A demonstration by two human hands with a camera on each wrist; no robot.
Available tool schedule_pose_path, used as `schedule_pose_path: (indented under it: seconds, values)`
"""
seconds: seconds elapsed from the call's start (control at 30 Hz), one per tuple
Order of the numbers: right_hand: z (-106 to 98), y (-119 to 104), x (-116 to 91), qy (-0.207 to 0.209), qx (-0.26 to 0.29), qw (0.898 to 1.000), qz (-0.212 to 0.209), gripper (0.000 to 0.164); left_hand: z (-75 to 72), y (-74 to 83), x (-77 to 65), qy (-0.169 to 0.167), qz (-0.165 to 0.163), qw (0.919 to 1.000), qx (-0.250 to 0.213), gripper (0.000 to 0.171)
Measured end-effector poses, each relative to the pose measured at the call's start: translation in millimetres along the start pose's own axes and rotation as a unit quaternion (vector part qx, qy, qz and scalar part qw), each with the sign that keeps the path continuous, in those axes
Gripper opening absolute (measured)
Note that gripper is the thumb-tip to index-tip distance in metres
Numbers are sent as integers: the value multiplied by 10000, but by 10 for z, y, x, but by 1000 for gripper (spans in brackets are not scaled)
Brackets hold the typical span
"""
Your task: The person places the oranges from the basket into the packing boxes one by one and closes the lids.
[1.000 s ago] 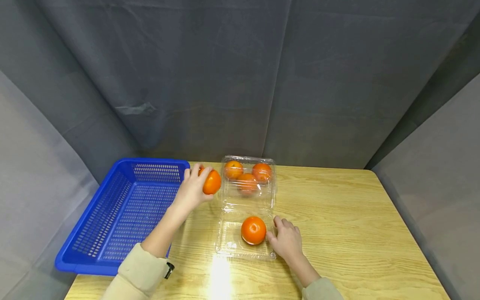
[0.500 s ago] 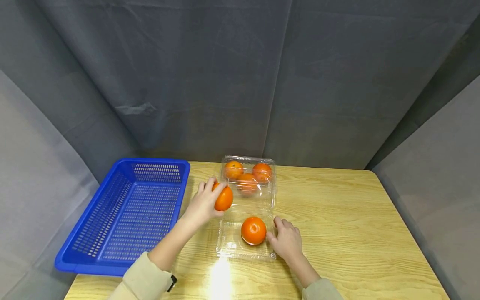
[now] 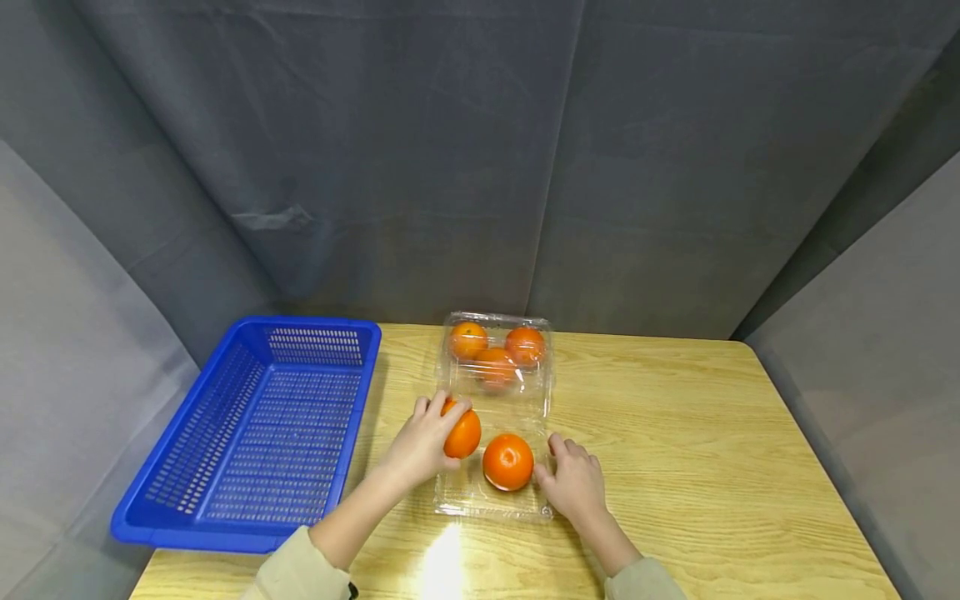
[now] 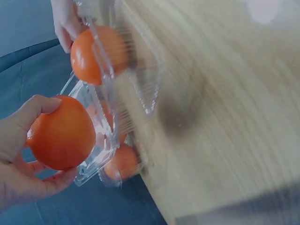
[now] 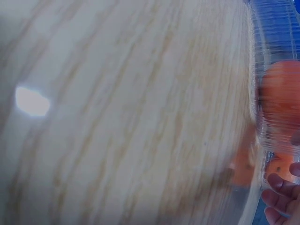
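Note:
In the head view, my left hand (image 3: 418, 443) grips an orange (image 3: 462, 433) over the left side of an open clear plastic clamshell box (image 3: 457, 497). The left wrist view shows my thumb and fingers around this held orange (image 4: 63, 133). Another orange (image 3: 508, 462) sits in the near half of the box, just right of the held one. My right hand (image 3: 576, 482) stays at the box's right edge, fingers loosely bent and holding nothing. Three more oranges (image 3: 495, 369) show through clear plastic at the far half; whether they lie inside it or behind it I cannot tell.
A blue slotted basket (image 3: 348, 467) stands on the left of the wooden table (image 3: 690, 450), with no fruit visible in it. Grey cloth (image 3: 420, 167) hangs behind the table and along both sides.
My left hand has carried the orange from beside the basket's right rim, right and toward me, to over the near half of the box. The right hand has stayed in place.

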State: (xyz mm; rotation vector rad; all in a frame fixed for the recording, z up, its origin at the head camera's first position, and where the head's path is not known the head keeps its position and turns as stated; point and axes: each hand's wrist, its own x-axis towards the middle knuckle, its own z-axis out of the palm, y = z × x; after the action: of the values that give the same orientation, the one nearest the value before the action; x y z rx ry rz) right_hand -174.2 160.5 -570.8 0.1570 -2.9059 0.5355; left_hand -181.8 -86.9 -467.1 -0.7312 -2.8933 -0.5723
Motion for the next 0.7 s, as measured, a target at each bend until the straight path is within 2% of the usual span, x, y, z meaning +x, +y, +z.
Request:
schedule_pose_path:
  seconds: [0.23, 0.5, 0.7]
  values:
    - [12, 7, -4, 84, 35, 10000, -17, 31, 110, 21, -60, -178, -8, 9998, -97, 76]
    - [1, -3, -8, -46, 80, 9999, 100, 31, 217, 27, -91, -232, 13, 9997, -49, 76]
    - [8, 7, -2, -44, 73, 9999, 85, 34, 279, 29, -102, -408, -66, 9991, -100, 76]
